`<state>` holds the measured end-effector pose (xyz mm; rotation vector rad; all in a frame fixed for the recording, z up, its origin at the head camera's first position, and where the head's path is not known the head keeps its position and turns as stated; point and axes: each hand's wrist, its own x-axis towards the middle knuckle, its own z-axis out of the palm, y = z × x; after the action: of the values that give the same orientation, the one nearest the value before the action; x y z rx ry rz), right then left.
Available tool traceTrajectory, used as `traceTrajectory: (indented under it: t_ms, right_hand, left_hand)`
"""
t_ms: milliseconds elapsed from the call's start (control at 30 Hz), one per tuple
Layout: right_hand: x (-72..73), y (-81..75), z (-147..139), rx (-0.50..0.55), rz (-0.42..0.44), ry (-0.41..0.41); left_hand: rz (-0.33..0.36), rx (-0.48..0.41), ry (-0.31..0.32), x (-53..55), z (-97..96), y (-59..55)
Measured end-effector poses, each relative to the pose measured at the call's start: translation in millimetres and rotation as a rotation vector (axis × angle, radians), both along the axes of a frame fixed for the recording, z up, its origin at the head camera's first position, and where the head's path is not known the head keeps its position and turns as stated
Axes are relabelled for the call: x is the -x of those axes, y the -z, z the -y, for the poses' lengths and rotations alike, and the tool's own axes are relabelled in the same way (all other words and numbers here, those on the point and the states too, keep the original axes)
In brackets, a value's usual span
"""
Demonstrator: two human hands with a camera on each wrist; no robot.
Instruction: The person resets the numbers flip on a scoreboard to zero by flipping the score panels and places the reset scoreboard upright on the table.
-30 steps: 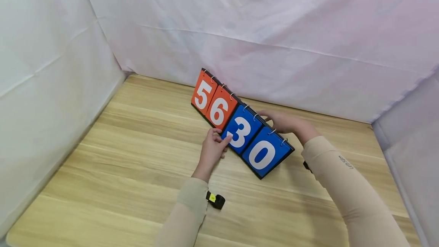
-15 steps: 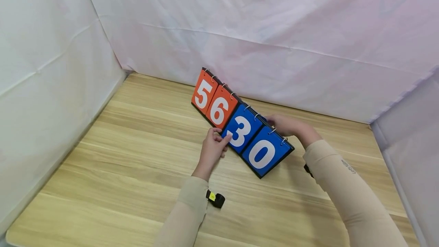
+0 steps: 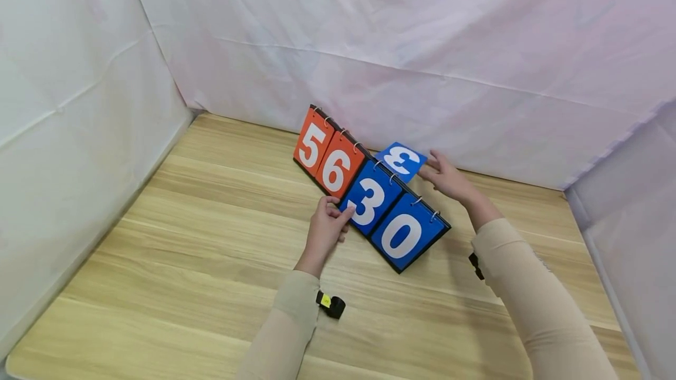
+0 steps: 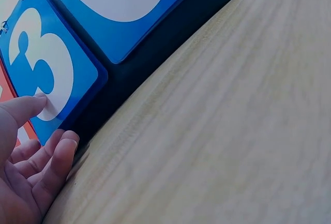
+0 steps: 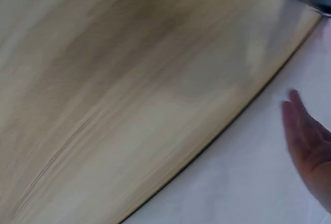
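A tabletop flip scoreboard (image 3: 334,163) stands slantwise on the table, showing orange cards 5 and 6 and blue cards 3 and 0. At its lower edge my left hand (image 3: 326,228) pinches the board, thumb on the front of the blue 3 card (image 4: 67,53) and the other fingers curled at the bottom. Behind the board another blue card with a 3 (image 3: 401,160) sticks out from the rings, raised. My right hand (image 3: 449,180) is beside that card's far edge, fingers extended; contact is unclear. In the right wrist view the right hand's fingers (image 5: 299,125) look straight.
The wooden table (image 3: 200,239) lies beneath everything. A white-pink cloth wall (image 3: 369,34) rises close behind the board and the right hand, with side cloths at left and right. Both wrists wear black straps (image 3: 333,305).
A blue 3 card has swung up into sight behind the board. My right hand has moved out from behind the board, away from it, with fingers spreading. The left hand keeps its place.
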<state>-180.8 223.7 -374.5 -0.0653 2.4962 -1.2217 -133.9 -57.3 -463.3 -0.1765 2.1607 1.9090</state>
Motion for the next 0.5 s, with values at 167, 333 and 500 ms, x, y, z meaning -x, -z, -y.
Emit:
traceTrajectory:
  t_ms: [167, 333, 500]
  right_hand:
    - [-5.7, -12.6, -1.5, 0.011, 0.195, -0.075]
    - [-15.2, -25.7, 0.4, 0.096, 0.190, -0.202]
    - [-19.0, -38.4, 10.3, 0.211, 0.164, -0.025]
  left_hand:
    - [-0.007, -0.003, -0.001, -1.2, -0.2, -1.0]
    - [0.004, 0.000, -0.001, -1.4, -0.5, -1.3]
    - [-0.003, 0.001, -0.012, 0.1, -0.2, 0.1]
